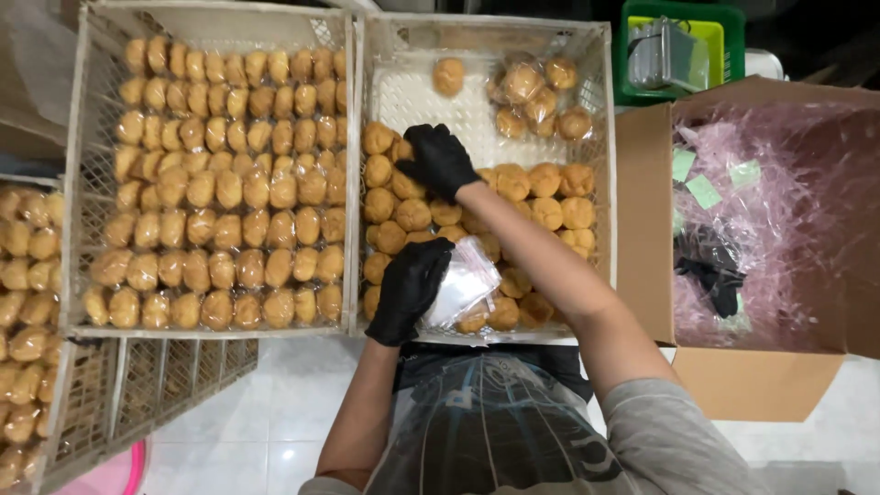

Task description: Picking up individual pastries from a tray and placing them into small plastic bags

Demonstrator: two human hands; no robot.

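Your left hand, in a black glove, is closed around the edge of a clear plastic bag, pinching it just below the middle of the frame, over the near end of the centre crate. The bag hangs open to the right of your fingers and lies on top of the buns beneath it.

Your right hand, also black-gloved, reaches further up into the same crate with its fingers curled down onto the round golden buns at the upper left of that pile. It touches them, but whether it has one gripped you cannot tell from this view.

Those buns fill the lower half of the centre crate. Above them the white perforated floor of the crate shows, with a single loose bun near the top edge and a filled bag of buns at the upper right corner.

To the left of the centre crate, a second crate is packed with rows of the same buns. At the far left edge of the frame, more buns sit in another crate.

On the right stands an open cardboard box lined with pink plastic film, holding a few pale green slips and something black. Above it, in the upper right corner, a green basket holds a clear container.
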